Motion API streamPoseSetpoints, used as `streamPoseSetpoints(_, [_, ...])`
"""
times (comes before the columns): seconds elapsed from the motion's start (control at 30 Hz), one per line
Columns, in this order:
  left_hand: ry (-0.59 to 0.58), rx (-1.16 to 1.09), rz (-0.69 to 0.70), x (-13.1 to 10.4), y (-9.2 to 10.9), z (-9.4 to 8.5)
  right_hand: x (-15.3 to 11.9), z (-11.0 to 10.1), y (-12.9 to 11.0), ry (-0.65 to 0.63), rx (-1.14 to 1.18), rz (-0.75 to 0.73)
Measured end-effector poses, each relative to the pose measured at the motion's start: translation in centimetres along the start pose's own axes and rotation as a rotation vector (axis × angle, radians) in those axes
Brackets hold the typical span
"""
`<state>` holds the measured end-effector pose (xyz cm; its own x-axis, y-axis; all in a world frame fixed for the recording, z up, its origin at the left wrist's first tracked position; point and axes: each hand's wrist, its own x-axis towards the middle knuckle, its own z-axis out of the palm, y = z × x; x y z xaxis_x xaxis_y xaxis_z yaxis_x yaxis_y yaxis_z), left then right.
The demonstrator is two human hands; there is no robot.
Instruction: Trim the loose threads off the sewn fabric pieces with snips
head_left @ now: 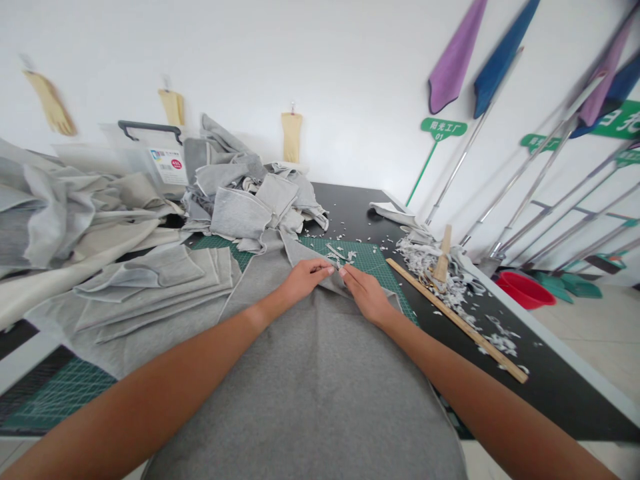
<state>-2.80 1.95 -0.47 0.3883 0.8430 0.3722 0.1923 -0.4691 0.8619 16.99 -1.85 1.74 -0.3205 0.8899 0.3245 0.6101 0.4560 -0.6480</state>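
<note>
A large grey cloth (315,380) spreads over the cutting mat and hangs toward me over the table's front edge. My left hand (306,280) is closed in a pinch on the raised, folded edge of this cloth. Close beside it, my right hand (367,293) pinches the same edge, fingertips nearly meeting the left ones. A tiny dark spot shows between the fingertips, too small to name. Just beyond the hands, thin grey scraps (343,253) lie on the green cutting mat (373,257).
Folded grey cloths (165,293) lie at left, with a heap of grey pieces (245,207) behind. A clear plastic box (170,157) stands by the wall. At right are a wooden ruler (460,320), a wooden-handled brush (443,257) and shredded scraps (420,253). A red basin (525,290) sits beyond the table.
</note>
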Motion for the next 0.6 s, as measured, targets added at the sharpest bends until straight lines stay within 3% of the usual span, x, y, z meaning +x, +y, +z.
streamPoseSetpoints(0.27, [0.022,-0.004,0.013,0.1,0.1,-0.1,0.3,-0.3,0.1,0.023,0.092,0.078])
streamPoseSetpoints(0.6, [0.096,-0.011,-0.009,-0.1,0.7,0.2,1.4,-0.7,1.2,-0.032,-0.044,0.012])
